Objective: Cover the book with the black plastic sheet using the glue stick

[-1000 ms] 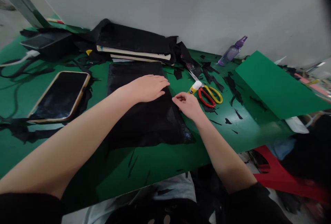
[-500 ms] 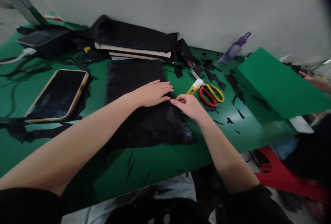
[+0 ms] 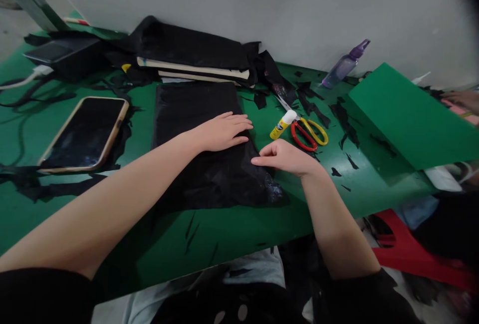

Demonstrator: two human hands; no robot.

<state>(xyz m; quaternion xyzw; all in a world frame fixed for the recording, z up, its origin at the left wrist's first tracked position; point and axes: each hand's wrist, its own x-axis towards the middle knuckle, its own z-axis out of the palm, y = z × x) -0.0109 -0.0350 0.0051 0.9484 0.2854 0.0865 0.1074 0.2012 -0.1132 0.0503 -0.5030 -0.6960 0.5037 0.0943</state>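
A flat rectangular panel covered in black cloth point(image 3: 209, 184) lies in front of me, its lower right corner smeared with something whitish. My left hand point(image 3: 222, 132) rests flat on top of it, fingers stretched toward the right edge. At that right edge, my right hand point(image 3: 282, 157) has its fingers curled under and the thumb laid along the cloth, pinching the border; the fingertips are partly hidden. Just beyond the right hand lie a yellow glue stick point(image 3: 282, 124) with a white cap and scissors point(image 3: 309, 134) with red and yellow handles.
On the green tabletop point(image 3: 224, 244), a phone point(image 3: 86, 134) lies at left. Black-covered books point(image 3: 194, 47) are stacked behind the panel. Black scraps point(image 3: 344, 122) are scattered about. A purple bottle point(image 3: 346, 64) and a green board point(image 3: 415, 119) stand at right, near another person's hand point(image 3: 462, 100).
My right hand has slid down along the panel's right edge toward me, uncovering more of the glue stick. My left hand stays flat in place. The view has shifted slightly.
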